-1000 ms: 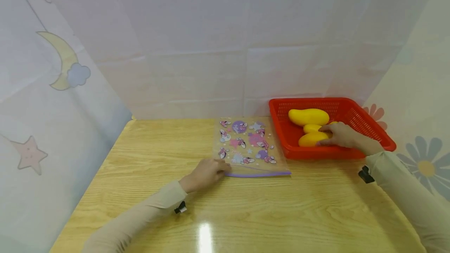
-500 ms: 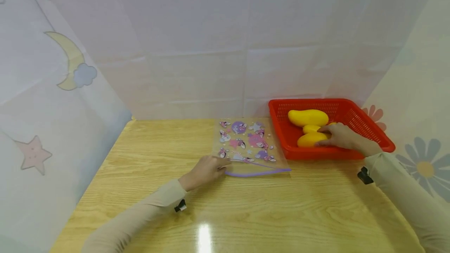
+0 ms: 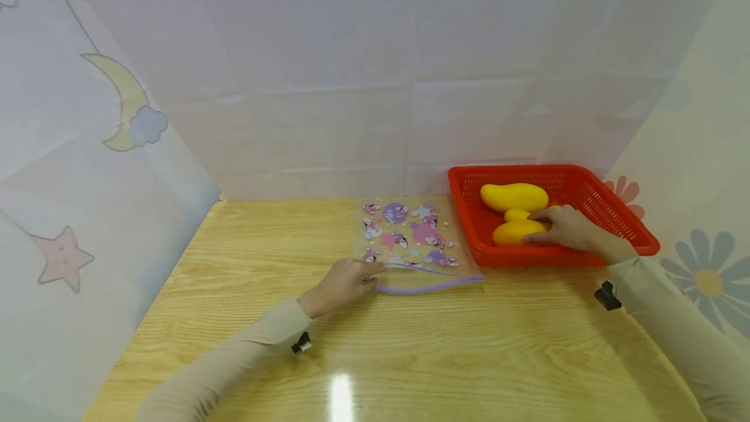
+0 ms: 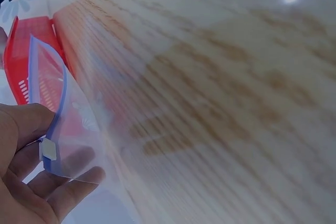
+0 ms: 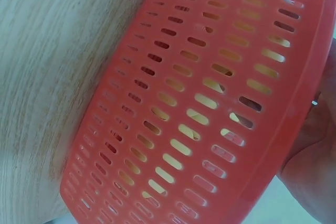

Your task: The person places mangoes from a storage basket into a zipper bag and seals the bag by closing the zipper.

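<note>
A clear zip bag (image 3: 423,234) with pink and purple cartoon prints lies on the table, its purple-edged mouth gaping toward me. My left hand (image 3: 342,285) pinches the left corner of that mouth, beside a white slider (image 4: 49,149) in the left wrist view. Inside the red basket (image 3: 624,217), my right hand (image 3: 567,226) grips the front yellow mango (image 3: 514,233). Behind it are a smaller yellow fruit (image 3: 515,215) and a large mango (image 3: 513,196). From the right wrist, the basket's slotted wall (image 5: 189,98) covers most of the fruit and the fingers.
The basket stands at the back right of the wooden table (image 3: 269,246), close to the bag's right side. A pale cloth wall (image 3: 322,83) rises along the back edge, with printed side walls left and right.
The bag's mouth has spread wider, its upper edge raised by my left hand. The front mango has shifted slightly left in the basket with my right hand on it.
</note>
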`<action>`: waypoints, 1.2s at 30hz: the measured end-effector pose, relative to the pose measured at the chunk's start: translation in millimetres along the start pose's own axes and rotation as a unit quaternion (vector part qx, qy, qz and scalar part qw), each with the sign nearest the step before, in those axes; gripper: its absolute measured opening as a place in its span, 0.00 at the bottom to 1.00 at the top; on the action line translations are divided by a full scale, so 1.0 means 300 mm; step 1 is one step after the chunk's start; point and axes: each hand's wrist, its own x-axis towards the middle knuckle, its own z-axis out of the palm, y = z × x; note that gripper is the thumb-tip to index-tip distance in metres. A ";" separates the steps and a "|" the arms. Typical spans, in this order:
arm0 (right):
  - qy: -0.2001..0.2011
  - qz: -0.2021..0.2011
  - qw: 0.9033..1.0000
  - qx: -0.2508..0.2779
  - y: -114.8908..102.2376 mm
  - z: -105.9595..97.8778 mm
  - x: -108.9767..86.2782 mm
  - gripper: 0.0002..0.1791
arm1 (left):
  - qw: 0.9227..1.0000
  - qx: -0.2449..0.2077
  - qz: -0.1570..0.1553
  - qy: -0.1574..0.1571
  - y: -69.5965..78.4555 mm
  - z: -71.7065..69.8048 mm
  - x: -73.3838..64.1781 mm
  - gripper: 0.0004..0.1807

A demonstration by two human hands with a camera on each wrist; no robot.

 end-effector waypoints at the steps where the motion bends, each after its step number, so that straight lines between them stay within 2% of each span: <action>1: 0.001 -0.002 1.000 0.001 0.002 0.001 -0.001 0.37 | 1.000 0.000 -0.002 -0.001 0.001 -0.001 0.001 0.16; 22: 0.036 -0.007 0.999 0.017 0.001 0.010 -0.023 0.39 | 1.000 0.000 0.006 0.014 -0.004 0.002 0.002 0.17; 36: 0.067 -0.029 0.997 0.024 0.011 0.010 -0.025 0.34 | 1.000 -0.007 -0.006 0.011 -0.006 0.001 0.005 0.17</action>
